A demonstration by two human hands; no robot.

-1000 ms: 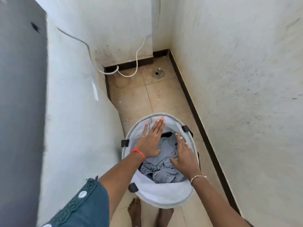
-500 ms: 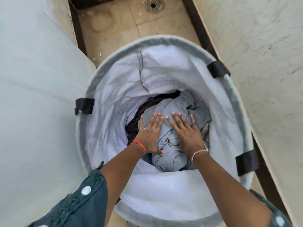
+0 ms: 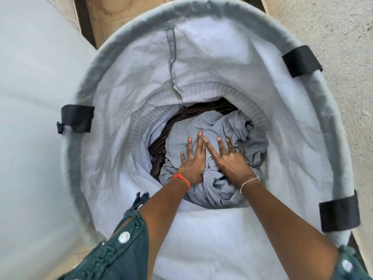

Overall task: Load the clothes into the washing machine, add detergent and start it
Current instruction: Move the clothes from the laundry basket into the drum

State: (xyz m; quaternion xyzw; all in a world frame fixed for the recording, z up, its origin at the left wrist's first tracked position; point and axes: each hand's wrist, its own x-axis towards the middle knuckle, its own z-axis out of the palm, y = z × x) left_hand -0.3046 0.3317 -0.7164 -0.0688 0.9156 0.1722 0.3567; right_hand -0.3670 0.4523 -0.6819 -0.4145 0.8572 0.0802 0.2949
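A white fabric laundry basket (image 3: 201, 65) with a grey rim and black strap loops fills the head view. At its bottom lies a crumpled grey-blue garment (image 3: 230, 126) with a dark brown cloth (image 3: 161, 146) under its left edge. My left hand (image 3: 192, 161) lies flat on the grey garment with fingers straight and spread. My right hand (image 3: 228, 158) lies flat beside it, fingers also straight, its index finger touching the left hand's fingers. Both arms reach deep into the basket.
A pale white panel (image 3: 30, 118) stands close on the left of the basket. A rough plastered wall (image 3: 343, 37) runs along the right. Tan floor tiles (image 3: 113, 13) with a dark skirting strip show beyond the rim at the top.
The view has dropped closer into the basket. Both hands have gone from above the rim down onto the grey garment and have drawn together.
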